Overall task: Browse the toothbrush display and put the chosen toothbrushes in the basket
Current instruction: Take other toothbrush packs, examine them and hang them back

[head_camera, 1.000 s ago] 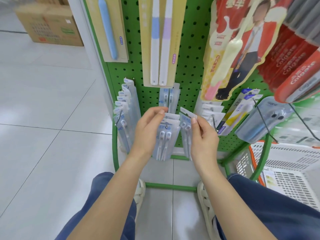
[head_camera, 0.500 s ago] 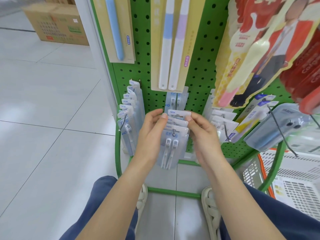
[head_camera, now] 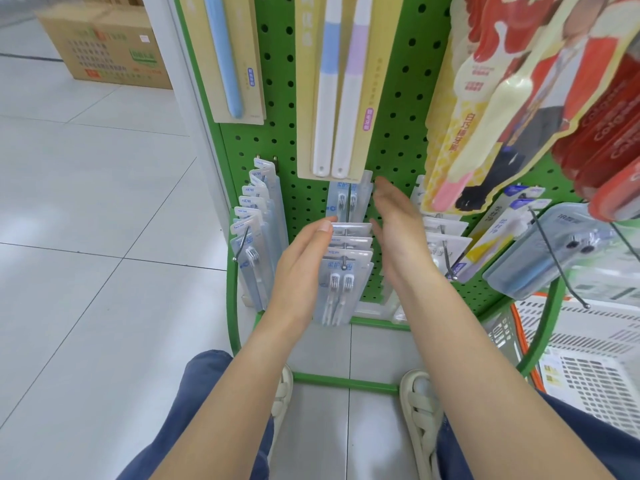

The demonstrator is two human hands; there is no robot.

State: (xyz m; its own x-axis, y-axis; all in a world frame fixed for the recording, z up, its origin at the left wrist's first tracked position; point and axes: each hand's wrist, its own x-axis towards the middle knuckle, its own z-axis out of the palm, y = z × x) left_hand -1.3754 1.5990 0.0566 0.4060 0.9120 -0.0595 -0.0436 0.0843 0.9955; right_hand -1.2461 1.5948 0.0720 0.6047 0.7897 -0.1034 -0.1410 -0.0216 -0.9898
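two hands [head_camera: 304, 268] [head_camera: 398, 230], hanging toothbrush packs [head_camera: 343, 271], basket [head_camera: 595, 348]

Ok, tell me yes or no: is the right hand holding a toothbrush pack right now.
No: the right hand is flat and open beside the hanging toothbrush packs, with nothing in its fingers.

I've got the twin-pack toothbrushes [head_camera: 341, 289] dead centre: clear blister packs w/ pale blue-white cards, two white brushes each, heads up, stacked several deep on one peg of the green pegboard display [head_camera: 398, 109]. One more pack hangs farther back on the same peg, close to the board. Far right, low, the white slotted basket [head_camera: 588, 344] w/ orange trim sits on the floor, partly behind the display's green rail.
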